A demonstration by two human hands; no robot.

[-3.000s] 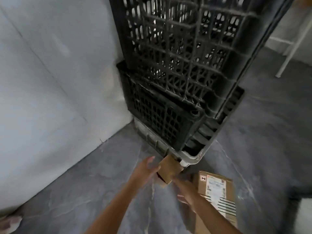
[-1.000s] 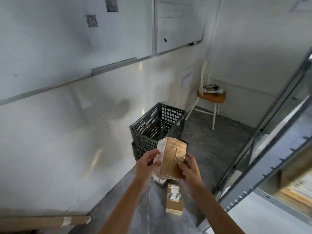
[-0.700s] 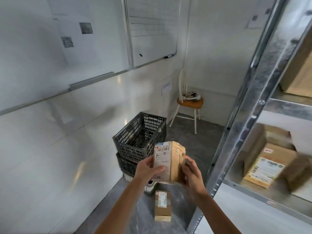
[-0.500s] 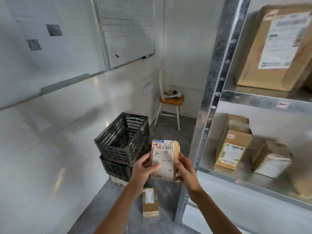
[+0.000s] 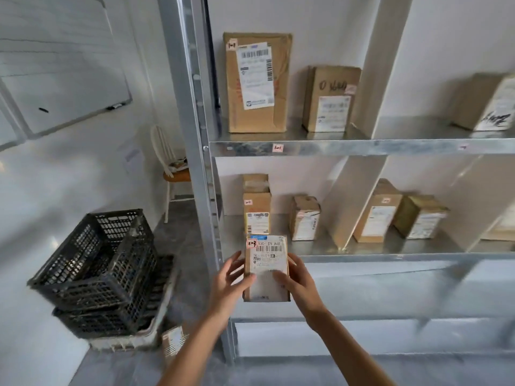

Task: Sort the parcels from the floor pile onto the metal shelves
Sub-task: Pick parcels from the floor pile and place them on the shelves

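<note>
Both hands, left hand (image 5: 229, 277) and right hand (image 5: 296, 277), grasp labelled parcel (image 5: 266, 270); shelves (image 5: 362, 147) already hold several; one parcel on floor (image 5: 172, 339) left

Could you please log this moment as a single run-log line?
phase: carrying | held: labelled parcel | grip: left hand + right hand | facing: metal shelves

floor parcel (image 5: 173, 340) half behind left forearm; far-right shelf parcel (image 5: 490, 103) blurred, edge-cut
</note>
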